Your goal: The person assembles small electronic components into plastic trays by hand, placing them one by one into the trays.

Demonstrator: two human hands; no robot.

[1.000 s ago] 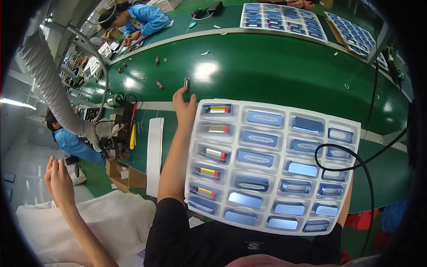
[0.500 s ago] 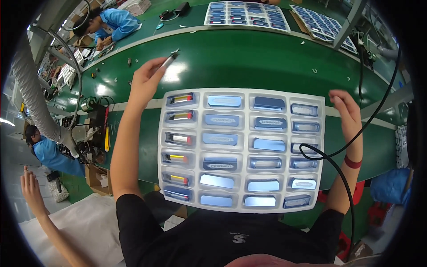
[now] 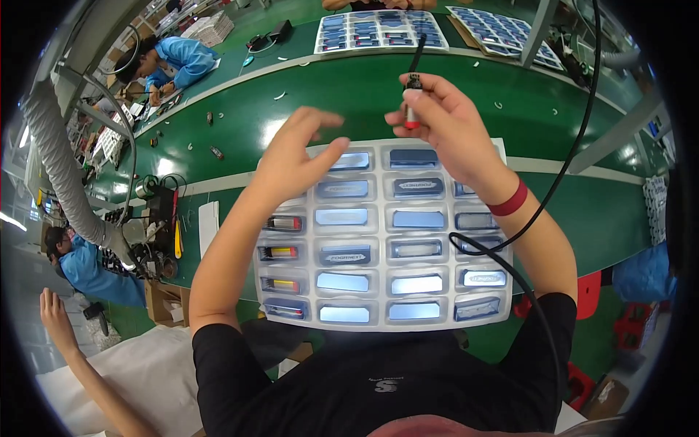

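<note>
My right hand [image 3: 457, 138] is raised above the tray's far edge, thumb and fingers pinching a small battery cell [image 3: 412, 124]. The cell has a pale body, a red lower end and a dark top, from which a thin black piece [image 3: 419, 54] points upward. To its left, my left hand [image 3: 291, 153] hovers over the tray's far left corner, fingers apart and slightly blurred, with nothing visible in it. Beneath both hands lies a white compartment tray [image 3: 380, 327]. Its left column shows blue casings with cells [image 3: 280, 253]; the other columns hold blue casings [image 3: 344, 282].
A black cable [image 3: 535, 306] loops over the tray's right side. More filled trays [image 3: 382, 30] lie across the green bench [image 3: 349, 91]. Co-workers in blue [image 3: 182, 62] sit at the left, and another person's arm [image 3: 87, 371] shows lower left. A ribbed hose [image 3: 62, 167] hangs nearby.
The cell seen in my left hand appears to be in my right hand now. My right hand has swung in from the tray's right side; the left has moved right and opened.
</note>
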